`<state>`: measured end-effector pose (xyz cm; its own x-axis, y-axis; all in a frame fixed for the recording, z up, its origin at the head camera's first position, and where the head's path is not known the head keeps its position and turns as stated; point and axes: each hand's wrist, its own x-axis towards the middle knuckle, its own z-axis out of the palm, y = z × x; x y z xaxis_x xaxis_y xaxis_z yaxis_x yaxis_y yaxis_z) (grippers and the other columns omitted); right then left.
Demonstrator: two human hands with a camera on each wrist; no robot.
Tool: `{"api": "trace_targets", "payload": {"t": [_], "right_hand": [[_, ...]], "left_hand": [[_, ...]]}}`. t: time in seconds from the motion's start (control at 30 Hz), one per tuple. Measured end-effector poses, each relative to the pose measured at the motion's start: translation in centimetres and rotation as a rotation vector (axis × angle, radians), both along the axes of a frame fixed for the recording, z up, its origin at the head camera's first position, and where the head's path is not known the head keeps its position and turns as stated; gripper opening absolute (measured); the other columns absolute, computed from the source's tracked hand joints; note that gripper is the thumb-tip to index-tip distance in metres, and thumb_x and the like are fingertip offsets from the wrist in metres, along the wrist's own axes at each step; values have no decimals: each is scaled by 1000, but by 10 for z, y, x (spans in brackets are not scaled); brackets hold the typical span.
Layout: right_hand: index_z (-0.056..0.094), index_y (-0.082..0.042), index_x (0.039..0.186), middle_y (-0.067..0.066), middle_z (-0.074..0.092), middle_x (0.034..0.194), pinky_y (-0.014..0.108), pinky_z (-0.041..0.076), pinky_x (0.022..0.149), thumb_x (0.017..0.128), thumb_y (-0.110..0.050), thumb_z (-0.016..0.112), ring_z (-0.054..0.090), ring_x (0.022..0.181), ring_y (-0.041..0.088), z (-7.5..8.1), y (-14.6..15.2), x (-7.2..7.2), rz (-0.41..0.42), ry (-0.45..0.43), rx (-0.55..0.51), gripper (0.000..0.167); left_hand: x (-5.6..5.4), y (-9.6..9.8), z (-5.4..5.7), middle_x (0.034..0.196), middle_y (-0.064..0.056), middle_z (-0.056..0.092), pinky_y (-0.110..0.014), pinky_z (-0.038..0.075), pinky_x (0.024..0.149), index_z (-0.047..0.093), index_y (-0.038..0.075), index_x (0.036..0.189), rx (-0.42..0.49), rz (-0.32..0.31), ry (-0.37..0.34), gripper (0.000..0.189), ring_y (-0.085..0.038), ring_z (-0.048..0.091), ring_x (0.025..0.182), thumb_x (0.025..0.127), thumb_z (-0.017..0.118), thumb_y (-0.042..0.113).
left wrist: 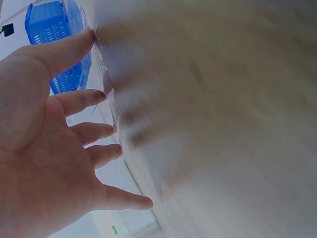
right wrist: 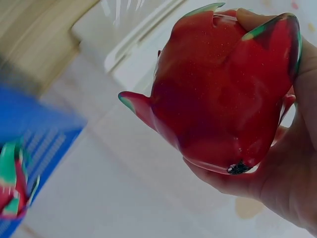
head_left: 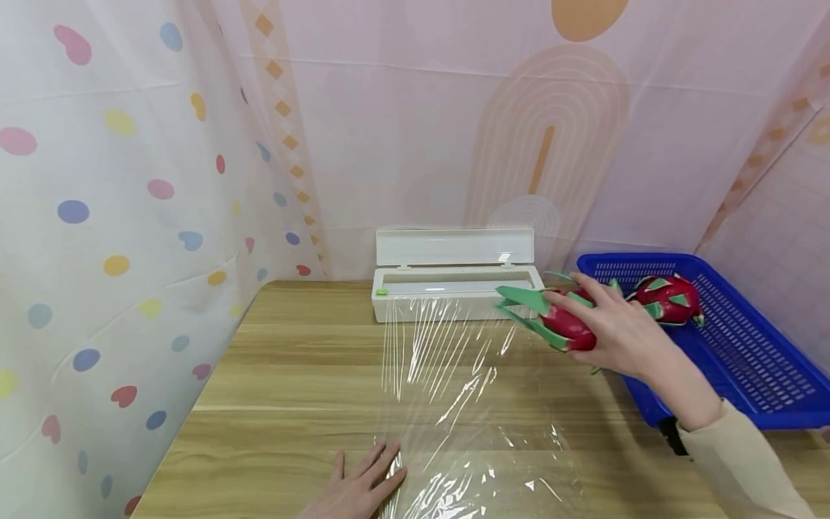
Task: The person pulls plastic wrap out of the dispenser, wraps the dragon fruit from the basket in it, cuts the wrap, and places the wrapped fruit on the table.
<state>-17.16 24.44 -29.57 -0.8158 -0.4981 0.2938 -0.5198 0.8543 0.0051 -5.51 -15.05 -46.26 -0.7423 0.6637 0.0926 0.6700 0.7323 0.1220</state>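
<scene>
My right hand (head_left: 619, 328) grips a red dragon fruit (head_left: 567, 324) with green scales, held above the table beside the blue basket. Seen close in the right wrist view, the dragon fruit (right wrist: 218, 94) has fingers and thumb curled round it. A sheet of clear plastic wrap (head_left: 454, 404) runs from a white dispenser box (head_left: 424, 310), its lid raised, toward the front of the table. With fingers spread, my left hand (head_left: 357, 483) rests at the left edge of the wrap. The left wrist view shows the fingertips of that hand (left wrist: 54, 134) touching the wrap.
The blue plastic basket (head_left: 759, 367) stands at the right with another dragon fruit (head_left: 671, 299) inside. Below everything is a wood-grain table (head_left: 279, 375). Patterned curtains (head_left: 402, 144) hang behind and along the left side. A small green slider (head_left: 382, 292) sits on the dispenser's left end.
</scene>
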Motion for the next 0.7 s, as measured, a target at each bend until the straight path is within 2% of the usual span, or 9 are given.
{"api": "trace_targets", "payload": {"t": [0.23,0.4,0.7], "right_hand": [[46,-29,138,20,40,144,55,53,69,62,-36,88,54,115,48,-23,-35,-1,83,57,-32,87],[46,-29,138,19,42,142,61,52,76,63,-33,88,55,113,50,-42,-57,1,130,46,-60,85],[46,-30,139,19,40,145,64,50,79,62,-34,88,53,119,46,-69,-86,5,177,35,-75,87]], "left_hand": [[-1,0,1,145,-15,45,-72,42,82,55,13,132,-14,1,-8,79,-36,45,131,85,40,74],[-2,-1,0,145,-16,46,-72,43,81,55,13,132,-24,-9,0,76,-35,46,131,85,43,72],[-1,-1,0,145,-14,46,-71,42,82,55,15,133,-29,8,-14,76,-35,45,132,85,43,72]]}}
